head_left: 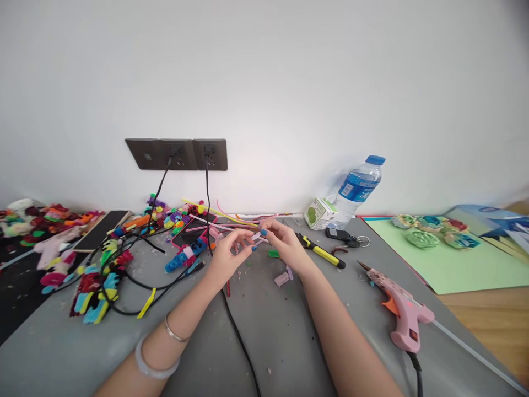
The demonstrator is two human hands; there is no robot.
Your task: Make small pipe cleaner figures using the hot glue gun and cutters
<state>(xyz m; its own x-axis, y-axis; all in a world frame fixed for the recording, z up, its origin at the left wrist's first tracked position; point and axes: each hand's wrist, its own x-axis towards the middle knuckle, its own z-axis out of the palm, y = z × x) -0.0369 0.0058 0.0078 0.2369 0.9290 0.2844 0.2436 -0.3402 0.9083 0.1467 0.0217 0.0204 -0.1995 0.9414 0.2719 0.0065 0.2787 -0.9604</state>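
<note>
My left hand (228, 256) and my right hand (286, 245) meet over the middle of the table, fingertips pinched on a short pale lilac pipe cleaner (257, 236). Its exact shape is partly hidden by the fingers. Long yellow and pink pipe cleaners (223, 210) lie behind the hands. On the table below my right hand are a small mauve fuzzy piece (281, 279) and a green bit (273, 253). Just right of that hand lies a yellow-and-black handled tool (327, 256), its head partly covered by the hand.
A pink glue gun (407, 317) with a cord lies at right. Farther back stand a tilted water bottle (359, 187) and a small box (319, 214), near keys (345, 236). Black cables (237, 331) cross the table. Colourful fuzzy figures (97, 286) crowd the left; fabric-like flowers (422, 238) rest on green paper.
</note>
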